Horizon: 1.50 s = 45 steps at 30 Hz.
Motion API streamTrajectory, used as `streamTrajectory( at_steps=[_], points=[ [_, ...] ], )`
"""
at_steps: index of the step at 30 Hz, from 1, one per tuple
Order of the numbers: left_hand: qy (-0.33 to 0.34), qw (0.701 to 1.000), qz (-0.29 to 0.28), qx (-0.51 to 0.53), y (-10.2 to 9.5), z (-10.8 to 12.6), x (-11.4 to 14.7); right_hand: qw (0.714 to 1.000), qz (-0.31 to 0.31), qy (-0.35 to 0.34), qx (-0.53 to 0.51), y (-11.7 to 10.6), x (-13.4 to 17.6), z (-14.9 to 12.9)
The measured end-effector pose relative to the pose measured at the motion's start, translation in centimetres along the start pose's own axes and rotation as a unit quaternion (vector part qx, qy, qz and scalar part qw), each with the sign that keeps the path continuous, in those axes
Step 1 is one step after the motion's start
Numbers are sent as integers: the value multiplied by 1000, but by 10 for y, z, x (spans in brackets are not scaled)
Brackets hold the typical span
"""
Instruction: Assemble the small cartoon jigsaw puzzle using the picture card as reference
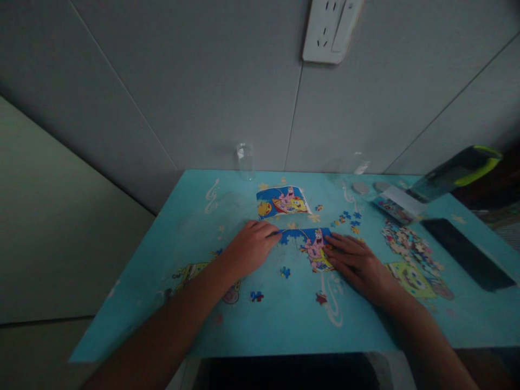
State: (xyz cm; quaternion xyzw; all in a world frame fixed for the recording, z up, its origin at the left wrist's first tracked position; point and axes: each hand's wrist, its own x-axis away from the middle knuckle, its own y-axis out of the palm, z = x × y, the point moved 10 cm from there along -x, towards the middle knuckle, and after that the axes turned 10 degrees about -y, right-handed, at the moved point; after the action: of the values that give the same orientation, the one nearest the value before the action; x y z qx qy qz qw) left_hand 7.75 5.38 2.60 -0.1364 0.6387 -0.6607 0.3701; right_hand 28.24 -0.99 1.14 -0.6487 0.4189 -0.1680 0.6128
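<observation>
A partly joined jigsaw puzzle (314,246), blue with pink and yellow cartoon figures, lies on the table before me, with a gap in its lower left. My left hand (252,249) is closed, its fingertips pressed together at the puzzle's upper left end. Against its right edge rests my right hand (357,265), fingers stretched out and partly covering it. Just behind is a picture sheet (282,201) with the same figures. Loose pieces lie nearer me: a blue piece (285,272), a dark blue piece (256,296) and a reddish piece (321,298).
Several blue pieces (355,215) lie behind my right hand. Farther right are a pile of pieces (410,246), a picture card (394,208), a black flat case (469,254) and a tilted-looking bottle (455,173). Clear jars (245,161) stand by the wall on the turquoise table (162,249).
</observation>
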Motion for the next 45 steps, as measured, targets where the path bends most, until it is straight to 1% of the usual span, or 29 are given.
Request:
streamTrajectory(
  at_steps=[6,11,13,16,20,22,25,29,36,41,45],
  points=[
    [3,1000,3,-6,1,0,1,1000,28,12,-8,-2,-1,-3],
    [-1,1000,-8,2,3,-2,1,998,54,20,8,-8,-3,-7],
    [-6,1000,-16,10,4,-4,1,997,74,20,8,-14,-4,-11],
    [-15,999,-23,19,5,-7,0,995,94,29,-19,-20,-9,-24],
    [-13,999,-22,32,5,-9,-1,991,84,36,-93,-14,-27,-55],
    [-13,999,-25,35,4,-9,-1,993,67,30,-97,-7,-39,-72],
    [-12,999,-29,33,3,-8,-1,995,31,43,-90,6,-54,-82],
    [-7,999,-30,26,3,-7,0,995,-3,57,-78,18,-63,-81],
    [-3,1000,-29,13,5,-5,0,995,-26,46,-89,24,-70,-76],
    [-2,999,-32,11,5,-4,0,995,-23,58,-75,22,-74,-71],
    [-1,1000,-26,13,3,-4,0,994,-6,51,-100,21,-73,-70]
  ],
)
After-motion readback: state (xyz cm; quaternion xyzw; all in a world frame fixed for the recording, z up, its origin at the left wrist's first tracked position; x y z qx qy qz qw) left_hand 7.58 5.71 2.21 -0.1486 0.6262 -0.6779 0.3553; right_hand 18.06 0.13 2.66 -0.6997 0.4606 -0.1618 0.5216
